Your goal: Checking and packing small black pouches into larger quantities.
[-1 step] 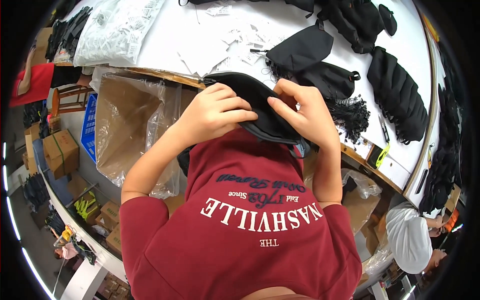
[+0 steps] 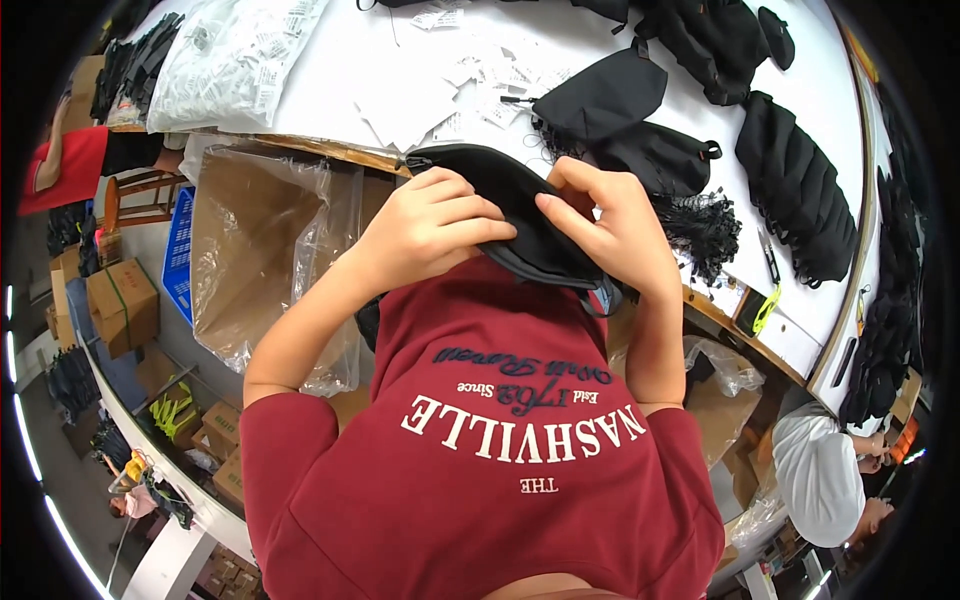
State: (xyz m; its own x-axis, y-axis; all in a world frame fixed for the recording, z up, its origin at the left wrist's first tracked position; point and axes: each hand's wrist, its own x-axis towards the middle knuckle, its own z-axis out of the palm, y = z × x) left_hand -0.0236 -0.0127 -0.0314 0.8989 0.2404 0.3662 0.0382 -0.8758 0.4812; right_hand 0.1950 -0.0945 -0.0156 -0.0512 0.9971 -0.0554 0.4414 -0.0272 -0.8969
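Observation:
A black zippered pouch spans the gap between my two hands at the table's near edge, its mouth spread and its dark inside showing. My left hand grips its left side with bent fingers, the fingertips reaching over the opening. On the right side, the curled fingers and thumb of my right hand hold the pouch's rim; part of that grip is hidden. Just beyond the pouch, two more black pouches lie on the white table. Beside my right hand is a bunch of thin black cords.
White paper labels are scattered ahead, left of the pouches. A clear bag of labels sits far left. To the right lie a row of black pouches and small snips. A plastic-lined carton stands below the table edge.

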